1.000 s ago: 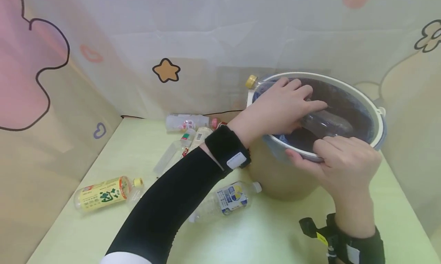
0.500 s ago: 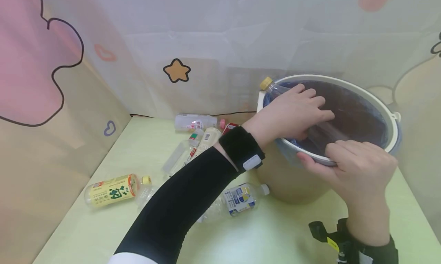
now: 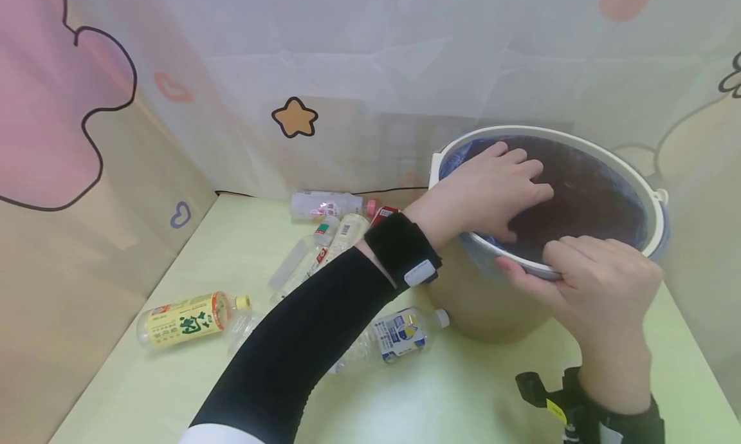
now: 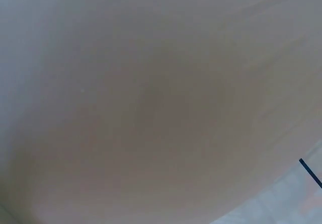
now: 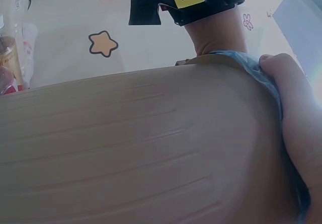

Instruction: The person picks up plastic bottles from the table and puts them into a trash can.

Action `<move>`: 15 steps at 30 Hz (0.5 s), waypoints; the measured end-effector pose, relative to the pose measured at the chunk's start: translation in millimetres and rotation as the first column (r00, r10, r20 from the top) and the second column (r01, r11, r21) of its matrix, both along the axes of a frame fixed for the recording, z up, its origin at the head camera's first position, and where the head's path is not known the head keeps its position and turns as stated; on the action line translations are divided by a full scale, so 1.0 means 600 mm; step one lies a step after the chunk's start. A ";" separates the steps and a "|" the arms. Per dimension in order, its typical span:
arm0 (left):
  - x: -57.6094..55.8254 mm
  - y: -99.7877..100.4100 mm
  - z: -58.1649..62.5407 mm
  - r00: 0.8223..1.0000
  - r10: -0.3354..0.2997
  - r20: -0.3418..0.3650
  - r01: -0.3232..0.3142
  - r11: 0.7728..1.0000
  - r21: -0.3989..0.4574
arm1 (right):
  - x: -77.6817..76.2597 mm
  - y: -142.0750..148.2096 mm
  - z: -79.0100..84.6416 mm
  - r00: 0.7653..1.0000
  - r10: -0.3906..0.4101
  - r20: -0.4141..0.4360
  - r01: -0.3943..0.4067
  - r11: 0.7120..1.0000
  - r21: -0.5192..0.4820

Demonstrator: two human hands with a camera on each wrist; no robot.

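A beige bin [image 3: 486, 309] with a white rim [image 3: 602, 151] and a thin bluish liner [image 3: 457, 159] stands tilted at the right in the head view. My left hand [image 3: 492, 190] reaches over its mouth, fingers spread and relaxed, holding nothing. At the near side, my right hand [image 3: 602, 283] grips the rim, thumb outside. The right wrist view shows the ridged bin wall [image 5: 126, 148] and my right hand [image 5: 302, 113] on the liner edge [image 5: 275, 90]. A blurred surface close to the lens fills most of the left wrist view. The dark bin interior shows no clear contents.
On the pale green table [image 3: 451, 405] lie a yellow-labelled bottle [image 3: 185, 320], a blue-and-white-labelled bottle [image 3: 399, 334], a pink-capped bottle [image 3: 327, 204] and several others partly behind my left arm. A patterned cloth [image 3: 359, 58] hangs behind.
The clear yellow-capped bottle that lay across the bin's mouth under my left hand is no longer visible; the left fingers have spread. My right hand keeps its grip on the rim.
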State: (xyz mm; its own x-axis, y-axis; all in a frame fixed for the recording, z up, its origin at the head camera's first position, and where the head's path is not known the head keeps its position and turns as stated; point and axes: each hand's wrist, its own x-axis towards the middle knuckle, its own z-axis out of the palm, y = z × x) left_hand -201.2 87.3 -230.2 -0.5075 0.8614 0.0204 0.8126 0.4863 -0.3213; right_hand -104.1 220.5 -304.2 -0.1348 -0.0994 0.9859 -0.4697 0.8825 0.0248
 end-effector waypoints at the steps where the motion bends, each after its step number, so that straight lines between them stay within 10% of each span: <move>1: 0.000 0.000 0.000 1.000 0.000 0.005 -0.001 1.000 0.003 | 0.000 0.000 0.000 1.000 -0.001 -0.001 0.001 1.000 0.000; 15: -0.001 0.001 -0.001 0.999 0.005 0.045 -0.006 0.999 0.037 | 0.002 0.004 -0.001 1.000 0.009 0.019 -0.009 1.000 0.011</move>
